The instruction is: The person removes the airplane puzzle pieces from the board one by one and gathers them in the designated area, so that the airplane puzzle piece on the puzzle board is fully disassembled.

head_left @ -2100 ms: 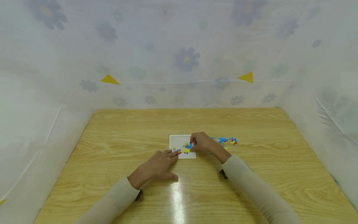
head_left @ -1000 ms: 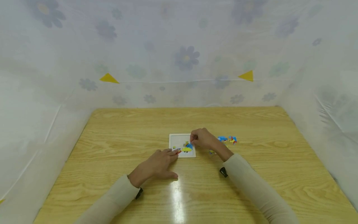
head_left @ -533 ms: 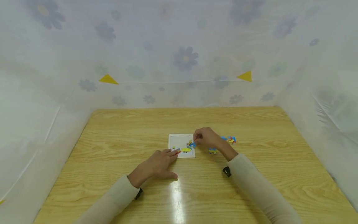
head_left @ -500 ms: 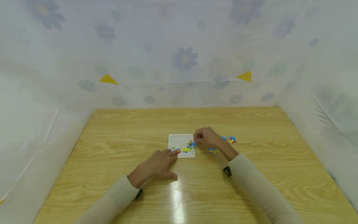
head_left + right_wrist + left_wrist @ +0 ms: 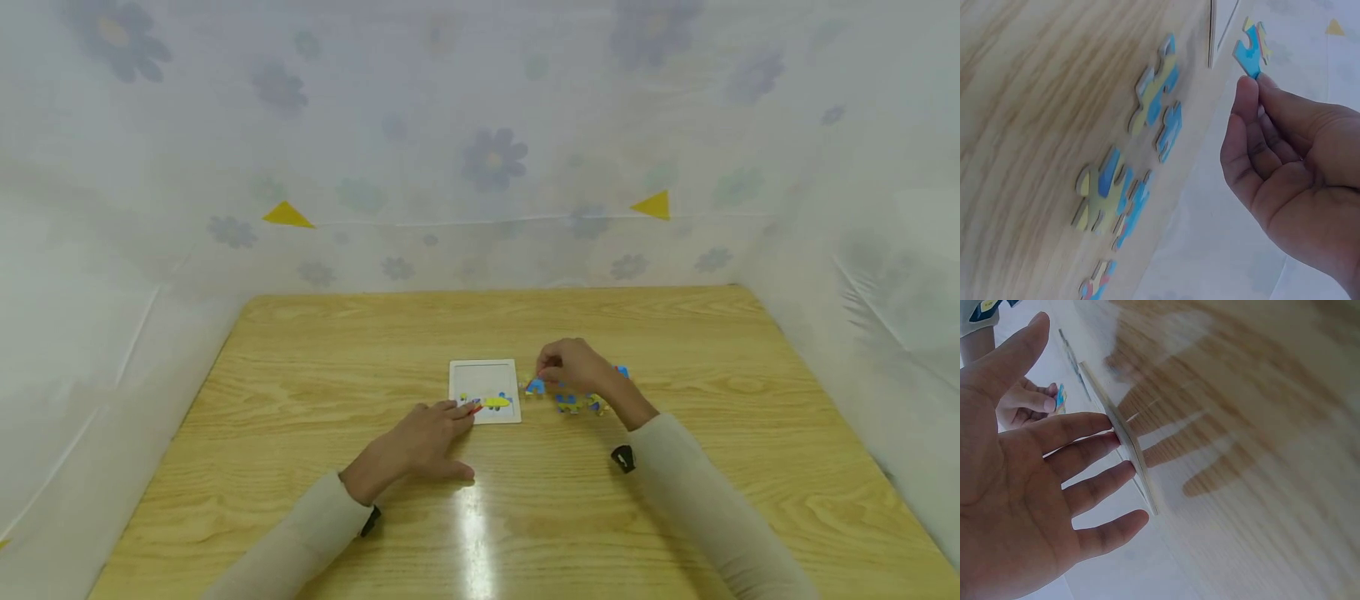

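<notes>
My right hand (image 5: 573, 365) pinches a blue-and-yellow jigsaw puzzle piece (image 5: 1249, 53) between thumb and forefinger, just off the right edge of the puzzle tray. In the head view that piece (image 5: 535, 387) hangs above the table. The white square puzzle tray (image 5: 482, 364) lies flat in the middle. Along its lower part sit a few yellow, blue and red pieces (image 5: 496, 402). My left hand (image 5: 427, 440) rests with straight, spread fingers at the tray's lower left; its fingertips touch the tray's edge (image 5: 1124, 439) in the left wrist view.
Several loose puzzle pieces (image 5: 1104, 194) lie on the wooden table (image 5: 337, 350) right of the tray, partly under my right hand and wrist. A pale flowered curtain (image 5: 450, 167) with yellow triangles surrounds the table at the back and sides.
My right hand was over the tray's right side; it has moved right, carrying the puzzle piece off the tray's edge. The left hand has stayed on the tray.
</notes>
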The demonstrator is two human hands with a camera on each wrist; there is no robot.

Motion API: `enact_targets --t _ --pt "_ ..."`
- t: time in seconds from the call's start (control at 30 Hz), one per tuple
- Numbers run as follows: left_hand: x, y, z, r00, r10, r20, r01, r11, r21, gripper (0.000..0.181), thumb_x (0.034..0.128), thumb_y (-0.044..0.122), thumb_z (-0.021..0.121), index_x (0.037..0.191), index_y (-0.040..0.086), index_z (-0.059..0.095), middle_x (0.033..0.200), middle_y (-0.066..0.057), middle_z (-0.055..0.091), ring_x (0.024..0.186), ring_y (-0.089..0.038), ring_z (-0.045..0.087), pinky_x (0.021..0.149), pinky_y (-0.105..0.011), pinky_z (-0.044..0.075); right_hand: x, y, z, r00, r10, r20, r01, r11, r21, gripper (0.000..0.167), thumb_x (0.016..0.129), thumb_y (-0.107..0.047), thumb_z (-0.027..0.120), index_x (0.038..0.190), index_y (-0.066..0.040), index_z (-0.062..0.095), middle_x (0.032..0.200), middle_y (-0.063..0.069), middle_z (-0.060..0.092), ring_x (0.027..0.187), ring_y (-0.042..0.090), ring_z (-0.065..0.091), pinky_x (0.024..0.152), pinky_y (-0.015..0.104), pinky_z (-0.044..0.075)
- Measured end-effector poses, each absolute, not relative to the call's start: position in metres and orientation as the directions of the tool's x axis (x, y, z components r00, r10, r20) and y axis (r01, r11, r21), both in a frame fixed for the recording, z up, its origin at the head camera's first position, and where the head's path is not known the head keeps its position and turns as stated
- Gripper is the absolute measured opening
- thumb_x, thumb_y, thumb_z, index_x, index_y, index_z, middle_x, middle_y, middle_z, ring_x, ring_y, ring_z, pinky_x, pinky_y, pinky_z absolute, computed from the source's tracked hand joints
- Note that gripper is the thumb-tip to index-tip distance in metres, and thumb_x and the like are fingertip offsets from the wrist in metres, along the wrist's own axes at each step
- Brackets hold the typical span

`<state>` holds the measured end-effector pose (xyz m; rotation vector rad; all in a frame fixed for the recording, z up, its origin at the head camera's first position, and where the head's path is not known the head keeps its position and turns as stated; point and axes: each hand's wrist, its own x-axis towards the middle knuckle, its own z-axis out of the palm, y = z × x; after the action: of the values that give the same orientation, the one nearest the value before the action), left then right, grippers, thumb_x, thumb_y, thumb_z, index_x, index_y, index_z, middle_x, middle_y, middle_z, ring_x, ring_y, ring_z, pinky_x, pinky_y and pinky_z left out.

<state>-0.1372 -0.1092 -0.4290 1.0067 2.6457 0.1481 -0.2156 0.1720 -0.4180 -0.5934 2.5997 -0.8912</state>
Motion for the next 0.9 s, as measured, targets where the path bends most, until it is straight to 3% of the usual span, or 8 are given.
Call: enact_targets --t 0.27,0.53,0.9 --pt "-0.137 -0.109 -0.429 -0.706 0.663 -0.247 0.625 0.748 0.221 0.080 0.0805 0.058 0.065 0.140 0.008 0.047 0.152 -0.005 0.038 0.138 -0.031 0.037 0.102 -0.053 0.037 -0.215 0.193 -0.412 -0.871 -0.461 -0.170 -0.259 0.724 -0.639 0.011 0.093 -0.011 0.059 0.088 -0.008 0.068 0.086 0.006 0.068 0.077 0.015 0.061 0.072 0.032 0.050" --pt "-0.137 -0.109 -0.431 -0.707 0.660 -0.254 0.625 0.751 0.213 0.080 0.0803 0.058 0.065 0.140 0.008 0.047 0.152 -0.005 0.038 0.138 -0.031 0.036 0.103 -0.053 0.037 -0.215 0.214 -0.414 -0.868 -0.455 -0.200 -0.223 0.716 -0.662 0.014 0.095 -0.009 0.055 0.086 -0.005 0.066 0.078 0.017 0.065 0.068 0.028 0.059 0.066 0.030 0.045" --pt "-0.136 -0.109 -0.428 -0.699 0.672 -0.247 0.632 0.741 0.226 0.079 0.0814 0.056 0.065 0.140 0.007 0.047 0.152 -0.006 0.038 0.138 -0.032 0.036 0.103 -0.055 0.037 -0.212 0.240 -0.414 -0.868 -0.429 -0.249 -0.176 0.736 -0.654 0.014 0.095 -0.010 0.056 0.091 -0.003 0.067 0.083 0.013 0.067 0.074 0.024 0.064 0.067 0.031 0.050"
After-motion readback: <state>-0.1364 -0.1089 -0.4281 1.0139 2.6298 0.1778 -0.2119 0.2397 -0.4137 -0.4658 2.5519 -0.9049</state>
